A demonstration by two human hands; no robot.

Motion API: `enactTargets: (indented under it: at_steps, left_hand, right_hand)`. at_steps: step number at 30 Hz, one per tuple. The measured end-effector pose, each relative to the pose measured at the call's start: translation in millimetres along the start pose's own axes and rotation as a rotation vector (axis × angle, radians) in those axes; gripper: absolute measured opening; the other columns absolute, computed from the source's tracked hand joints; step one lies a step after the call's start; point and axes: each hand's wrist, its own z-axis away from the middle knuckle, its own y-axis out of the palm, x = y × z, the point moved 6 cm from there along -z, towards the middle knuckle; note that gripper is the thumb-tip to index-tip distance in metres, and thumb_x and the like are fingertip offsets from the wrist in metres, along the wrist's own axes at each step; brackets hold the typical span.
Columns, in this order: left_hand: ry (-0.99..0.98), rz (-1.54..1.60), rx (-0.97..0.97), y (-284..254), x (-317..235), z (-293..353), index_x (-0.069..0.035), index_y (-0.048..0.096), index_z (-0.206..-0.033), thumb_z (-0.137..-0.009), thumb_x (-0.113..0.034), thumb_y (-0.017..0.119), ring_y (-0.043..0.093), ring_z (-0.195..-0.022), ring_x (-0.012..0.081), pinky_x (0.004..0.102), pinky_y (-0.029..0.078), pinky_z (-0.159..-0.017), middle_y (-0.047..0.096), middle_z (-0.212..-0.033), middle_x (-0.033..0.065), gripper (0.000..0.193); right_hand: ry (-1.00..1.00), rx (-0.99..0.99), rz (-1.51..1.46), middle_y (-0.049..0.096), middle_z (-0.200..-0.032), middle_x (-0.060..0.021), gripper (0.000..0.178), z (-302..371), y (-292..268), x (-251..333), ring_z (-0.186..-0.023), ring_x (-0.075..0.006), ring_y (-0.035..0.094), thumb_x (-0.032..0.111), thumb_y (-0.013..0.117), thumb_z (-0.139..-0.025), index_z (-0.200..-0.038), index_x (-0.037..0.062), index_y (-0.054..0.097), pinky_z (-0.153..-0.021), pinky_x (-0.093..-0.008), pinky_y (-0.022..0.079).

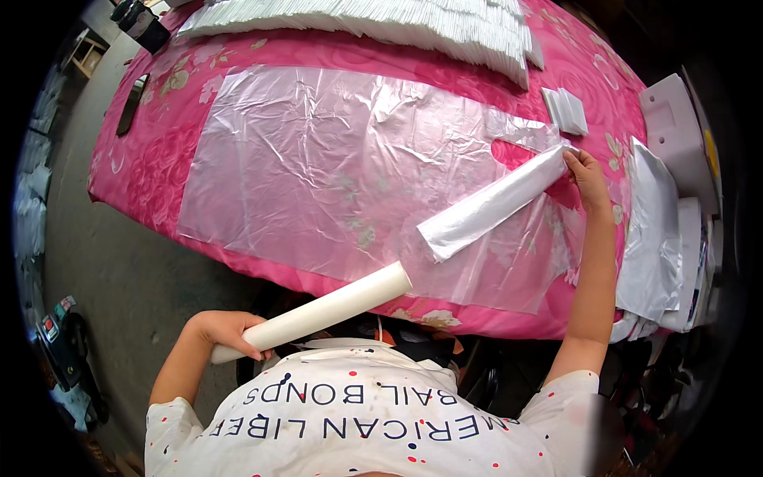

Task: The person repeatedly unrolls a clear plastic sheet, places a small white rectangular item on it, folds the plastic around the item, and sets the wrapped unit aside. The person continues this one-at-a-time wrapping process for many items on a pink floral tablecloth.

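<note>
My left hand [229, 331] is wrapped round the lower end of a cream-white tube [330, 308], which slants up to the right in front of my shirt, its far end close to the table edge. At the right, my right hand [586, 176] pinches the upper end of a long, flat, folded strip of whitish plastic [493, 205]. That strip lies slantwise over a large clear plastic bag [294, 151] with a handle cut-out at its right end. The bag is spread out, wrinkled, on the pink flowered tablecloth [159, 179].
A long row of stacked folded white packets [381, 24] lines the far side. A small pile of white packets [565, 110] sits behind my right hand. Silvery plastic sheets [652, 238] and a white foam box [674, 131] stand right. A phone [133, 104] and dark cup [141, 25] lie left.
</note>
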Motion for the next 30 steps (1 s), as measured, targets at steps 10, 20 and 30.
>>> enactTargets:
  at_steps: [10, 20, 30]
  left_hand:
    - [0.281, -1.263, -0.441, 19.0, -222.6, -54.5, -0.006, 0.059, -0.104, -0.063, -0.016, 0.074, 0.061, -0.086, 0.0282, 0.0367, 0.048, -0.078, 0.062, -0.088, 0.0112, 0.045]
    - [1.060, -1.639, -0.299, 69.8, -204.0, -102.8, 0.006, 0.048, -0.118, -0.079, -0.037, 0.060, 0.044, -0.118, 0.0316, 0.0407, 0.033, -0.102, 0.048, -0.124, 0.0191, 0.059]
    - [0.727, -1.723, -0.417, 78.5, -166.4, -127.4, 0.005, 0.031, -0.136, -0.083, -0.062, 0.041, 0.023, -0.136, 0.0309, 0.0437, 0.016, -0.110, 0.026, -0.144, 0.0206, 0.086]
  right_hand:
    - [0.016, 0.280, -0.045, 0.053, -0.070, 0.0054, 0.016, 11.8, 94.4, 32.2, -0.058, -0.0024, 0.041, 0.018, 0.061, -0.087, -0.091, 0.0032, 0.062, -0.052, -0.0178, 0.033]
    - [0.118, 0.377, 0.065, 0.053, -0.067, 0.0036, 0.017, 2.2, 121.0, 42.9, -0.055, -0.0025, 0.045, 0.019, 0.064, -0.085, -0.090, 0.0027, 0.063, -0.048, -0.0177, 0.037]
    - [-0.150, 0.021, 0.103, 0.057, -0.106, -0.0086, 0.040, 18.2, 112.2, 58.7, -0.080, -0.0121, 0.056, 0.022, 0.063, -0.085, -0.118, 0.0021, 0.054, -0.071, -0.0251, 0.048]
